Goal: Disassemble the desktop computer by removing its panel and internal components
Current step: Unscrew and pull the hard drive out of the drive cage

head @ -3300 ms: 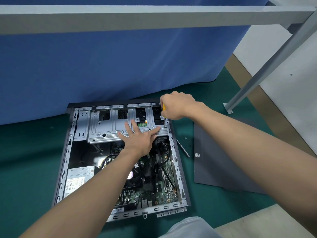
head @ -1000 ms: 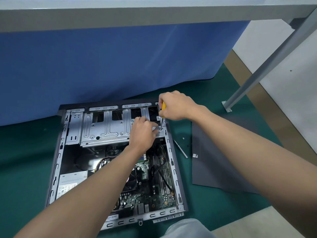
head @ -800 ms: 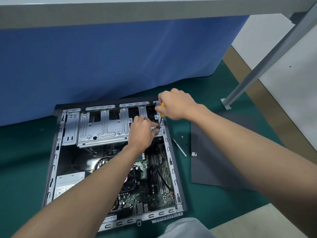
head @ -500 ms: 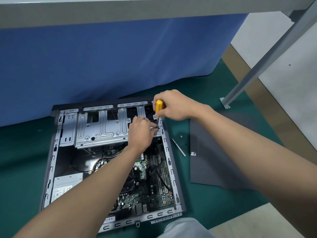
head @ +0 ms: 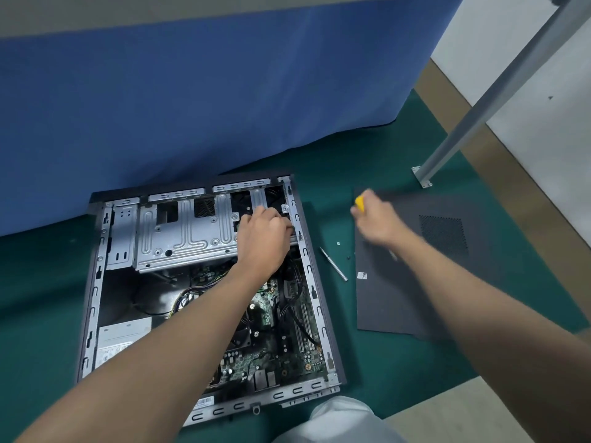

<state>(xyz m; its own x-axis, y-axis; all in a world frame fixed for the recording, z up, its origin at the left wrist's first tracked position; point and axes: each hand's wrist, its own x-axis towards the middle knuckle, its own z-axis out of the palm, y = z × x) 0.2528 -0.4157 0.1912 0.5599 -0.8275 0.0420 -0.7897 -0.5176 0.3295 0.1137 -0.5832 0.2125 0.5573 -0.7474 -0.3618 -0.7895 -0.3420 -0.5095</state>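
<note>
Green mat [head: 334,215] parts case [head: 93,302] from detached panel [head: 399,298]. Left hand [head: 263,238] curls at the drive cage [head: 185,238], hold unclear. Right hand [head: 379,219] grips a screwdriver [head: 359,204] above the panel's far edge.

The left hand [head: 263,238] is reaching into the open computer case [head: 96,282], fingers curling at the drive cage's [head: 185,235] right end; the blurred right hand [head: 377,219] is gripping a yellow-handled screwdriver [head: 359,204] above the side panel [head: 415,282], which is lying toward the green mat's [head: 367,362] right edge

Bare forearms [head: 179,340], pale grey trousers [head: 339,420]
</note>
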